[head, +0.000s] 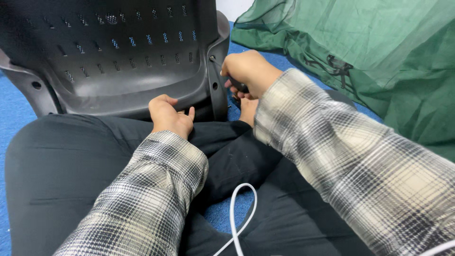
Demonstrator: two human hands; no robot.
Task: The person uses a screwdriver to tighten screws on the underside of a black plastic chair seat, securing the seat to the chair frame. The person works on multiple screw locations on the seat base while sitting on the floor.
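On blue carpet [14, 109]; right hand [249, 71] grips screwdriver [219, 61] at chair back [118, 52]; left hand [169, 116] fisted, contents unclear.

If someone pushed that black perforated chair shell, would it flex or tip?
The chair shell looks like moulded plastic, so probably stiff and fairly light. Standing on edge against the legs, it could tip; the left hand at its lower rim seems to steady it.

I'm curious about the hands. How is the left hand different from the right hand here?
The left hand sits low, at the bottom edge of the black chair back; the right hand is higher, at the chair's side edge. The left hand shows no tool; the right hand grips a dark-handled tool whose thin tip meets a hole in the chair. Both are curled and wear plaid sleeves.
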